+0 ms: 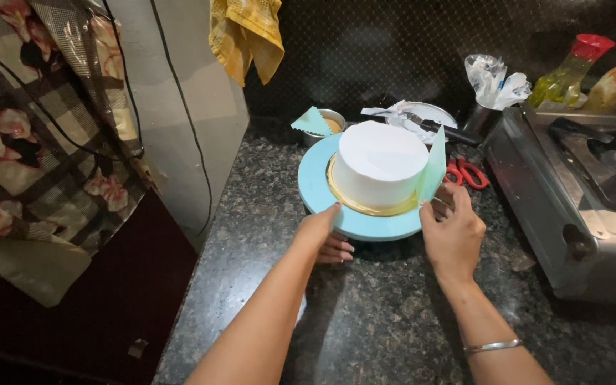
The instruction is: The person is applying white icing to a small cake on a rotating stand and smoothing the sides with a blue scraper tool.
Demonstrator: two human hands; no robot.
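A round white frosted cake (pixel 379 162) sits on a gold board atop a light blue turntable (pixel 313 189) on the dark granite counter. My left hand (pixel 324 235) grips the turntable's near rim, thumb on top and fingers curled below. My right hand (pixel 452 229) holds a pale green flat scraper (pixel 433 170) upright against the cake's right side. A thin bangle is on my right wrist.
Red-handled scissors (pixel 469 172) lie right of the turntable. Behind it are a small steel bowl with a green comb scraper (pixel 313 121) and a white plate with a spatula (pixel 422 117). A steel gas stove (pixel 579 192) stands right, with bottles behind. A floral-covered appliance stands left.
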